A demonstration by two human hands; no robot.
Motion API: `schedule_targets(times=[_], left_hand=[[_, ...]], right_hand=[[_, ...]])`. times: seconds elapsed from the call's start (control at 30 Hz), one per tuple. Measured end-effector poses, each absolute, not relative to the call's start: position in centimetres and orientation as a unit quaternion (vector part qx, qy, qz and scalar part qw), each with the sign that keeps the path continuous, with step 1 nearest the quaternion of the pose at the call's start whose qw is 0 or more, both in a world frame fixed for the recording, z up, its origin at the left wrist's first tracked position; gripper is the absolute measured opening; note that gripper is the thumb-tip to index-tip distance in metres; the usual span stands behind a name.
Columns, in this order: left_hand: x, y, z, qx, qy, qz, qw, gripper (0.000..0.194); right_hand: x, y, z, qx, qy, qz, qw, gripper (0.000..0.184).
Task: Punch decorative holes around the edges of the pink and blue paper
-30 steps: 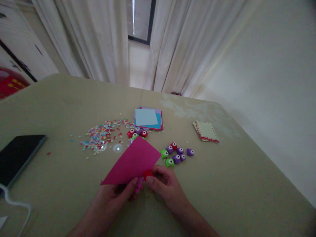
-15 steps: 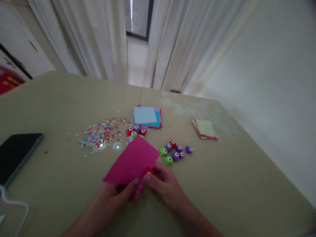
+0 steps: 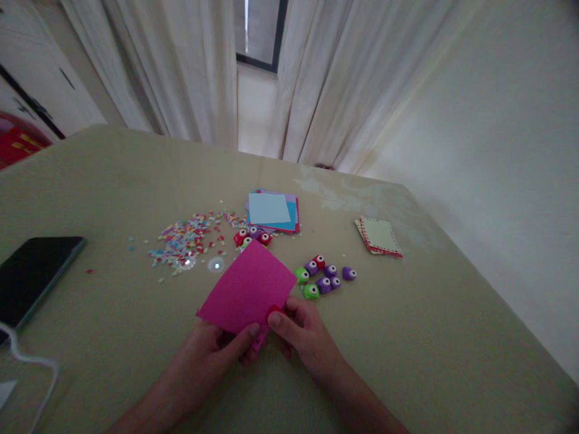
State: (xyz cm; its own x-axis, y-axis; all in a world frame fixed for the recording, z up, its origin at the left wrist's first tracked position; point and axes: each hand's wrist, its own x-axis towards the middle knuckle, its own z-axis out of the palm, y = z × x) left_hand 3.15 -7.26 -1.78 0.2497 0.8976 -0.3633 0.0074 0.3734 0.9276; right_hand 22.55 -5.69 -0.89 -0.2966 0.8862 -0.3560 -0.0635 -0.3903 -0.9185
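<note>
A sheet of bright pink paper (image 3: 248, 286) is pinched along its near edge by my left hand (image 3: 221, 349), thumb on top. Small holes show in a narrow strip (image 3: 259, 341) beside that thumb. My right hand (image 3: 303, 328) closes around a small red craft punch (image 3: 274, 312) at the paper's right-hand near edge, and its thumb covers most of the punch. Just beyond this hand sit several green, purple and red eye-shaped punches (image 3: 323, 284), with one purple punch (image 3: 348, 273) apart. More punches (image 3: 253, 234) are partly hidden behind the paper.
Colourful paper confetti (image 3: 183, 241) is scattered left of centre, near two clear round discs (image 3: 216, 264). Coloured paper sheets (image 3: 269, 209) are stacked farther back. Cream cards with red-dashed edges (image 3: 380, 235) lie right. A dark phone (image 3: 36, 265) and white cable (image 3: 34, 360) occupy the left.
The pink paper has turned slightly, its left corner shifting up and rightward. My right thumb now covers more of the red craft punch. Both hands keep their hold.
</note>
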Motion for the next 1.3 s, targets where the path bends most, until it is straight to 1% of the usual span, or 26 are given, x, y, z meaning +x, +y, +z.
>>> schedule_targets(times=[0.27,0.53,0.73,0.97,1.3], left_hand=[[3.2,-7.4,-1.6,0.451,0.517,0.338,0.644,0.036],[3.5,-7.2,-1.2,0.443,0.516,0.342,0.648,0.035],[3.5,-7.2,-1.5,0.448,0.514,0.339,0.649,0.034],[3.5,-7.3,-1.2,0.442,0.518,0.337,0.650,0.035],[3.3,-7.4,-0.9,0.453,0.528,0.321,0.643,0.034]], right_hand=[[22.4,-5.7,-0.7,-0.467,-0.440,0.683,0.349,0.052],[22.0,-5.7,-0.3,-0.464,-0.425,0.687,0.362,0.051],[21.6,-5.8,-0.5,-0.398,-0.376,0.742,0.385,0.040],[21.5,-6.1,-0.9,-0.362,-0.372,0.754,0.402,0.030],[21.3,-6.2,0.0,-0.387,-0.399,0.722,0.412,0.032]])
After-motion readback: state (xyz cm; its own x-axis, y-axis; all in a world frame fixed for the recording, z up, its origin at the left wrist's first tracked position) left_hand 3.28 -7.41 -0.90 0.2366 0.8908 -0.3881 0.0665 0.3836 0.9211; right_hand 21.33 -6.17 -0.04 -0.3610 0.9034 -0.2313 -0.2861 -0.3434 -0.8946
